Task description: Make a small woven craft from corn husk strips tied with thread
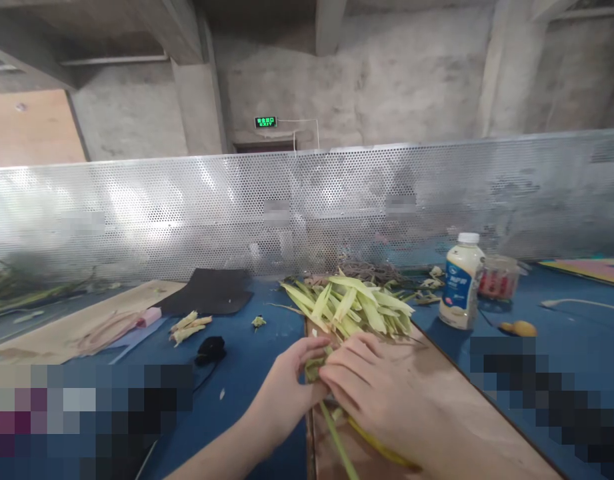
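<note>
My left hand [293,375] is closed, thumb and fingers curled round a folded green leaf strip [314,369] that looks like corn husk. From the left, my right hand [369,383] meets it, fingers bent together over the same piece, their tips partly hidden. A long green strip [339,440] trails from beneath the hands toward me. Under my right palm lies a slim yellow thing [381,448], mostly covered. Just beyond my fingers, a pile of pale green husks [354,303] rests on the far end of a brown board [437,393].
Right of the pile stand a bottle with a blue label [459,283] and a clear tub [499,279]. To the left lie husk scraps [188,328], a black object [211,350], a black sheet [207,291] and brown paper [101,317]. A perforated metal screen [211,213] borders the blue table [257,383].
</note>
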`<state>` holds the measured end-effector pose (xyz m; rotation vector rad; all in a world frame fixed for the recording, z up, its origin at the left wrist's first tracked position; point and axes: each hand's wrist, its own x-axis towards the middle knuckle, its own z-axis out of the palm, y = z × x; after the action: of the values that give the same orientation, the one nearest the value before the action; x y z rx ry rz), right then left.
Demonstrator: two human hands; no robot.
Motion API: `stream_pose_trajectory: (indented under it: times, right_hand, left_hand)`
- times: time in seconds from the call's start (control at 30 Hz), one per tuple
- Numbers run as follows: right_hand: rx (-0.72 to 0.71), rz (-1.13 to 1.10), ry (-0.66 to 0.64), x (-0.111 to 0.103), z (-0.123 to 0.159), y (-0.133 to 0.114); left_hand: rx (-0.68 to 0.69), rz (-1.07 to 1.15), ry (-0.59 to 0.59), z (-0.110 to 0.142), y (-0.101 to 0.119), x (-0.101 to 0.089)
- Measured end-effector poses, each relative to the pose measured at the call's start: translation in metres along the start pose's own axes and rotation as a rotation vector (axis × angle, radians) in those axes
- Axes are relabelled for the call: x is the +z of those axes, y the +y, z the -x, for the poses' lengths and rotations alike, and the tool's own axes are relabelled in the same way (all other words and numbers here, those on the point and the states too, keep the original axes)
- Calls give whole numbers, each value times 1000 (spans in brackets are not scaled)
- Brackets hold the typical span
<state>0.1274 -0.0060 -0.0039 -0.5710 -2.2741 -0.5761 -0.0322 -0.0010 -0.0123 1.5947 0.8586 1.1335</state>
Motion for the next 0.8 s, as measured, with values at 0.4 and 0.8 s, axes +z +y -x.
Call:
stream_pose_trajectory:
  times: [0.4,0.8]
  right_hand:
    - [296,-257,-17,6,-1,-5]
    - [478,-543,-76,-5,-6,-8]
  left_hand:
    - [-2,37,-126,4,5,4]
    - [39,9,-168,2,1,2]
